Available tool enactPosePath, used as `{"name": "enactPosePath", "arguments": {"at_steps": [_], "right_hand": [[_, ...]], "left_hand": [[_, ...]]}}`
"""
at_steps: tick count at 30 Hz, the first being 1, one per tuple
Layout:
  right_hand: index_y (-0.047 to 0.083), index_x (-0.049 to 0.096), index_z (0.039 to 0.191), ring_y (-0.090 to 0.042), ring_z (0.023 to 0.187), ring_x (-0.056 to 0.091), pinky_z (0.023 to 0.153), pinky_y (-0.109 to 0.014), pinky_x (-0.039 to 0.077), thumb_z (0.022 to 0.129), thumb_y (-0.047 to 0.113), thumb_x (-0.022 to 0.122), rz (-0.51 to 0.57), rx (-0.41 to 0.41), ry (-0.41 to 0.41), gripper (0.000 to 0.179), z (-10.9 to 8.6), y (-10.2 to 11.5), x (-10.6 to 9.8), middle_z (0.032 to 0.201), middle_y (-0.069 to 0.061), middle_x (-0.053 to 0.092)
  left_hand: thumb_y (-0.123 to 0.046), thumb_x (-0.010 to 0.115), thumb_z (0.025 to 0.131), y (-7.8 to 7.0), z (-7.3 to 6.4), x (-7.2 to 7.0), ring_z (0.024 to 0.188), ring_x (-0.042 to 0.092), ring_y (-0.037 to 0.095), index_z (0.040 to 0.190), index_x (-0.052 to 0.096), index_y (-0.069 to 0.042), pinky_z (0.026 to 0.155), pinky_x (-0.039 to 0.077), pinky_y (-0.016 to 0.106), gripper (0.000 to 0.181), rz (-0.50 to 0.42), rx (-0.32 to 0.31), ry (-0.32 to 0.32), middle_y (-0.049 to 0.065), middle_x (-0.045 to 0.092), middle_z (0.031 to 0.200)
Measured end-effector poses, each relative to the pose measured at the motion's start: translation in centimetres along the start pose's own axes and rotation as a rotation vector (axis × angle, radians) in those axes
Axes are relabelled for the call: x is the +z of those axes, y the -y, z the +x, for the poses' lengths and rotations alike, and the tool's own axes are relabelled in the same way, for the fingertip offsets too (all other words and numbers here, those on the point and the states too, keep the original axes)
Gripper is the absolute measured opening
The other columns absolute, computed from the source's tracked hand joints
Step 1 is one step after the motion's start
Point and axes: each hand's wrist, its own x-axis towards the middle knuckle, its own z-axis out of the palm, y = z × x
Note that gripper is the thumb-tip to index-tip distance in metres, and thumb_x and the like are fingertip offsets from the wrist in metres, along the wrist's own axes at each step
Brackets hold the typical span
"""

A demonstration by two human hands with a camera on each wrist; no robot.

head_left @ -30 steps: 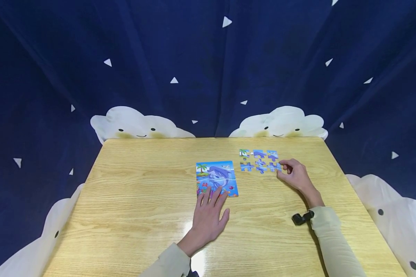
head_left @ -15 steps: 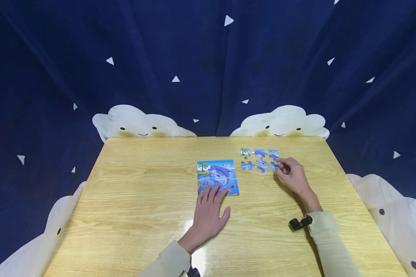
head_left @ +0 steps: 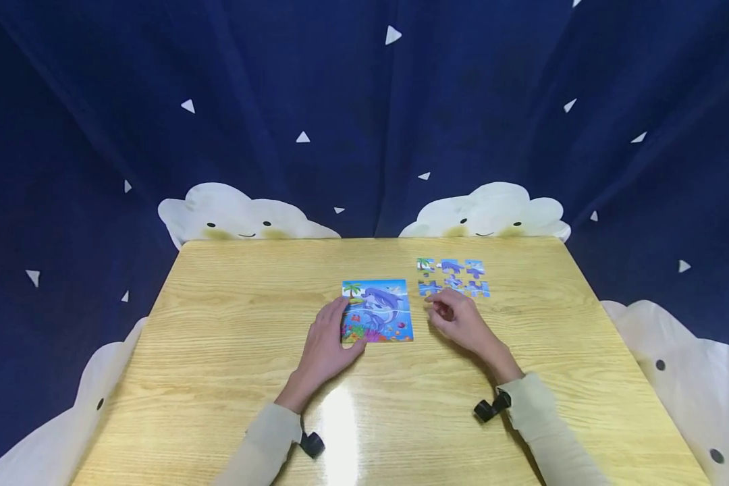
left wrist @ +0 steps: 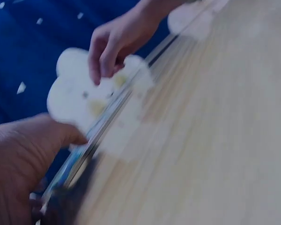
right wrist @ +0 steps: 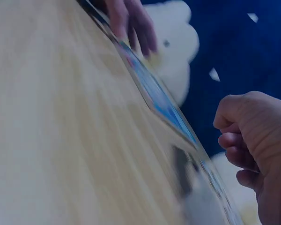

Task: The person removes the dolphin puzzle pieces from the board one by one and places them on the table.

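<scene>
A square dolphin picture card (head_left: 378, 310) lies flat on the wooden table. My left hand (head_left: 325, 344) holds its lower left corner, fingers along the left edge and thumb at the near edge. The left wrist view shows the thumb on the card's rim; some fingers are dark there. Several jigsaw pieces (head_left: 477, 289) with matching dolphin art sit in two spaced rows to the right of the card. My right hand (head_left: 462, 322) hovers just in front of them, fingers loosely curled, and nothing shows between thumb and index finger. The right wrist view is blurred.
The wooden table (head_left: 231, 324) reaches back to a dark blue curtain (head_left: 291, 81) with white triangles. White cloud shapes (head_left: 486, 210) stand along its far edge. A black wrist camera (head_left: 492, 407) sits on the right sleeve.
My left hand has shifted left, from lying over the card's lower part to its left edge. My right hand has left the rightmost pieces and moved left, towards the card.
</scene>
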Motion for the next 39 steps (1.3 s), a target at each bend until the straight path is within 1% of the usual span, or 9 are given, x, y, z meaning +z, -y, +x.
{"name": "enactPosePath", "arguments": {"at_steps": [4,7,11,16,21,27,31,36,39], "right_hand": [[-0.001,0.074,0.115,-0.017,0.086,0.056,0.078,-0.034,0.048,0.09,0.006,0.073,-0.029,-0.05,0.097,0.026,1.4,2.0,2.6,0.093,-0.003,0.066],[0.001,0.073,0.12,-0.017,0.089,0.054,0.081,-0.036,0.048,0.091,0.013,0.073,-0.062,-0.066,0.193,0.032,2.5,3.5,4.5,0.098,-0.005,0.065],[0.001,0.071,0.126,-0.016,0.092,0.056,0.083,-0.037,0.051,0.094,0.018,0.073,-0.089,-0.059,0.294,0.036,3.5,5.2,6.6,0.106,-0.005,0.063],[0.001,0.066,0.135,-0.015,0.093,0.057,0.086,-0.036,0.054,0.096,0.024,0.07,-0.152,-0.038,0.359,0.046,4.2,6.2,8.2,0.117,-0.007,0.061],[0.001,0.062,0.141,-0.013,0.082,0.05,0.074,-0.029,0.049,0.095,0.031,0.069,-0.216,-0.007,0.374,0.056,4.0,6.3,8.9,0.11,-0.004,0.055],[0.008,0.068,0.132,-0.011,0.079,0.049,0.07,-0.028,0.046,0.095,0.03,0.072,-0.186,0.004,0.348,0.044,3.6,6.3,9.3,0.103,0.0,0.059],[0.009,0.067,0.129,-0.014,0.088,0.057,0.079,-0.035,0.051,0.095,0.031,0.071,-0.192,0.009,0.344,0.041,3.5,6.7,9.7,0.107,-0.001,0.066],[0.01,0.064,0.128,-0.022,0.111,0.064,0.097,-0.046,0.051,0.095,0.032,0.07,-0.183,0.047,0.345,0.04,3.5,6.7,10.0,0.119,-0.004,0.068],[0.011,0.063,0.126,-0.024,0.113,0.064,0.098,-0.048,0.05,0.094,0.032,0.07,-0.174,0.058,0.341,0.039,3.5,6.4,10.1,0.119,-0.004,0.068]], "left_hand": [[-0.054,0.073,0.09,2.1,0.4,-1.4,0.156,0.028,0.032,0.165,0.031,-0.016,0.122,0.026,0.058,0.094,0.012,0.041,0.088,0.007,0.034,0.168],[-0.057,0.071,0.091,3.1,0.5,-2.2,0.158,0.026,0.032,0.166,0.031,-0.017,0.123,0.025,0.059,0.094,0.028,0.071,0.121,0.008,0.034,0.169],[-0.055,0.07,0.091,3.9,0.6,-2.9,0.157,0.027,0.031,0.164,0.036,-0.017,0.122,0.026,0.06,0.089,0.036,0.114,0.132,0.005,0.037,0.168],[-0.055,0.069,0.092,4.2,0.8,-2.8,0.157,0.03,0.028,0.161,0.043,-0.016,0.121,0.03,0.058,0.083,0.066,0.175,0.124,0.002,0.04,0.166],[-0.059,0.066,0.094,4.3,0.8,-2.2,0.157,0.028,0.025,0.16,0.044,-0.016,0.122,0.03,0.055,0.082,0.087,0.169,0.133,-0.001,0.039,0.167],[-0.06,0.068,0.093,4.2,0.4,-2.1,0.157,0.029,0.025,0.16,0.045,-0.015,0.122,0.03,0.056,0.083,0.073,0.148,0.123,-0.001,0.042,0.165],[-0.056,0.071,0.092,4.2,0.2,-1.9,0.155,0.032,0.028,0.158,0.047,-0.013,0.12,0.032,0.057,0.082,0.078,0.164,0.093,0.0,0.044,0.164],[-0.056,0.071,0.092,4.1,0.1,-1.9,0.155,0.033,0.028,0.157,0.049,-0.012,0.12,0.033,0.057,0.082,0.09,0.17,0.078,0.001,0.046,0.163],[-0.057,0.071,0.092,4.1,0.2,-1.9,0.155,0.033,0.028,0.157,0.048,-0.013,0.12,0.032,0.057,0.082,0.095,0.171,0.083,0.001,0.045,0.163]]}}
